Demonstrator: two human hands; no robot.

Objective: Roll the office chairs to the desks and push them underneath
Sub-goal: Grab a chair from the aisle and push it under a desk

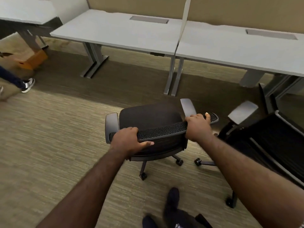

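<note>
A black office chair (148, 117) with a mesh back and grey armrests stands on the carpet in front of me, seat facing the desks. My left hand (128, 140) grips the left end of its backrest top. My right hand (197, 127) grips the right end. A light grey desk (115, 32) stands ahead, a short stretch of floor beyond the chair. A second grey desk (230, 50) adjoins it on the right, behind a white divider panel. Another black chair (266, 139) stands close on the right, partly out of frame.
Metal desk legs (173, 74) stand where the two desks meet. A third desk (24, 12) is at the far left with an orange box (32, 61) under it. Another person's leg and shoe (27, 84) are at the left edge. My own foot (172, 199) is below the chair.
</note>
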